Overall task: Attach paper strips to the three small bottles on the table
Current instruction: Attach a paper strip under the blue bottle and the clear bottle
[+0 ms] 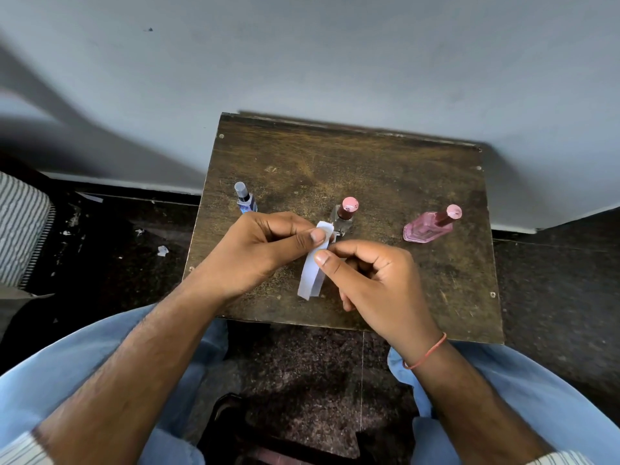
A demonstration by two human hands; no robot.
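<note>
Left hand [258, 250] hiding blue bottle's [246, 198] base, pinching strip [313, 263]

A small dark brown wooden desk [385, 169] with a worn, scratched top and screws near its corners stands pushed against a plain pale grey wall [302, 55]. A soft diagonal shadow [67, 105] crosses the wall's left part. A pale skirting strip [127, 186] runs along the wall's base. The floor [553, 280] is dark speckled stone, with small white paper scraps [162, 251] scattered left of the desk. Striped grey-and-white fabric [20, 226] shows at the left edge.
</note>
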